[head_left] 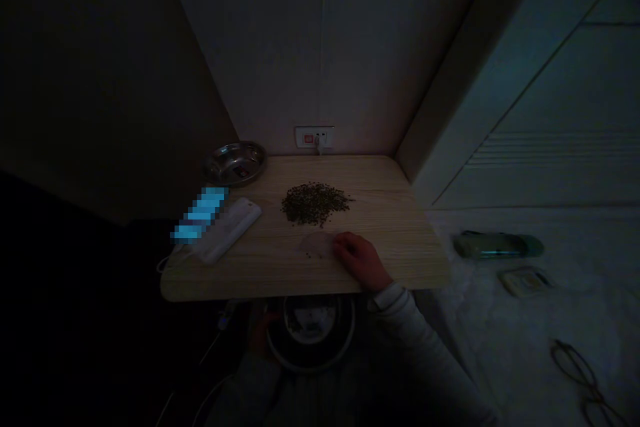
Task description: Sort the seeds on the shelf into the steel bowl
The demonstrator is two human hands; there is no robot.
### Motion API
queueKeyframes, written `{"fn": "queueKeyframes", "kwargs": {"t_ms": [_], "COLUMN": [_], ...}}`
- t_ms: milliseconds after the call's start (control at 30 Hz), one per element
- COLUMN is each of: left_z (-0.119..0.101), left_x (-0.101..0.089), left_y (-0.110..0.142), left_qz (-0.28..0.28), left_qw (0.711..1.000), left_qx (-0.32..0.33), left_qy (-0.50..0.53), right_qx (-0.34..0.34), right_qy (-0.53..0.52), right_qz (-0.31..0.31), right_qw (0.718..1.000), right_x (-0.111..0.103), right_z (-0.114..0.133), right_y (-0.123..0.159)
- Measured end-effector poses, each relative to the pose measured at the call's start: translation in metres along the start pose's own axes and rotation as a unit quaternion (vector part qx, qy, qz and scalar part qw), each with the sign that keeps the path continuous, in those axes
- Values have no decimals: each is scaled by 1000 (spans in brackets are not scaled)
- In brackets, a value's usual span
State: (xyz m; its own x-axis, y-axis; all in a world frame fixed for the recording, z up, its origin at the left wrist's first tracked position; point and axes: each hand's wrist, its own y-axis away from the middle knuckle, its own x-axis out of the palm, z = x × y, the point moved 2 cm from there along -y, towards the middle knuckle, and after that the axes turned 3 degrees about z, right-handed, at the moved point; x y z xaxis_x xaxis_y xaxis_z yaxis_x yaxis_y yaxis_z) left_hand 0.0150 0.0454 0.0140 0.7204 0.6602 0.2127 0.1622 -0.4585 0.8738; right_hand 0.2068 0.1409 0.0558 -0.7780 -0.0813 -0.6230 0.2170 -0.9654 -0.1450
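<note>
At your far left, a blurred-out bright screen (200,213) lay along the edge of the small wooden table (400,227), a white power strip (227,230) beside it. Behind them, a steel dish (235,163) overhung the back left corner. Below the front edge, your left hand (263,333) was at the side of a round bowl (320,352). Mid-table lay the dark grains (315,203), well in from every edge, in front of a wall socket (314,138). Nearer you, a pale see-through piece (315,243) lay flat (a few loose grains showed by it), its right side pinched between your right hand's (361,260) thumb and fingers. Open wood ran on to the right edge; beyond, a green cylinder (500,246) lay on the floor.

Shadow hid your left fingers, so their grip could not be told; the bowl's contents were murky, and your right sleeve ran out of frame.
</note>
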Motion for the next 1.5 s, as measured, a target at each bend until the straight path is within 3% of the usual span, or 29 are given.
{"fn": "queueKeyframes", "kwargs": {"t_ms": [533,833,1033,1200,1300,1500], "left_z": [-1,1,2,-1,0,3], "left_x": [-5,-5,-4,0,3,-4], "left_y": [-10,-5,-9,0,5,-6], "left_qz": [-6,-2,9,-15,-3,-11], "left_qw": [999,998,999,1000,999,1000], "left_qx": [-4,54,-21,-6,-37,-5], "left_qy": [-52,-37,-45,-27,-13,-14], "right_qx": [-37,-30,-29,-32,-36,-32], "right_qy": [15,0,11,10,11,12], "right_qz": [35,23,34,47,56,58], "right_qw": [999,999,999,998,998,998], "right_x": [-1,1,1,-1,-1,1], "right_z": [8,5,9,11,12,12], "right_y": [1,0,0,1,3,4]}}
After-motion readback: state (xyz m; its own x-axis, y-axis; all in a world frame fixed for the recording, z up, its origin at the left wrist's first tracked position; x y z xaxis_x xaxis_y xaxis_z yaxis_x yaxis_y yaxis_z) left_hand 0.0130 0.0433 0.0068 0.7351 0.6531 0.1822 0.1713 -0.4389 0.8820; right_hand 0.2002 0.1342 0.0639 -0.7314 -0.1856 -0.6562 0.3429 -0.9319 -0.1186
